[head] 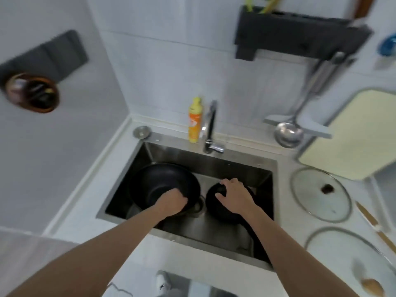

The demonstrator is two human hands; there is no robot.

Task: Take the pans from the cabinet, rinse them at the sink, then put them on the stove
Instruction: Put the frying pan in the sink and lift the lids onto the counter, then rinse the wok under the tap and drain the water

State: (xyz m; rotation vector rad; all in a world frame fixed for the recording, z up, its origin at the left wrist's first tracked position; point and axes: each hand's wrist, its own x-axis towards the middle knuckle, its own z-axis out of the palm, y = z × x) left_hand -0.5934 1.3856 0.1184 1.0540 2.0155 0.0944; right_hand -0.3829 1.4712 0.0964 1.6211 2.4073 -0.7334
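Two black pans sit inside the steel sink (154, 151). The large black pan (158, 181) leans in the sink's left half, and my left hand (173, 201) is closed on its near rim or handle. The small black pan (216, 202) rests in the right half; its dark handle runs toward me under my right forearm. My right hand (234, 197) lies on top of it with fingers spread over the rim. The tap (211, 129) stands behind the sink, and I see no water running.
A yellow dish-soap bottle (195, 121) stands left of the tap. Two glass lids (320, 194) (347, 251) lie on the counter to the right, beside a pale cutting board (355, 133). A steel ladle (289, 133) hangs from the dark wall rack (297, 37).
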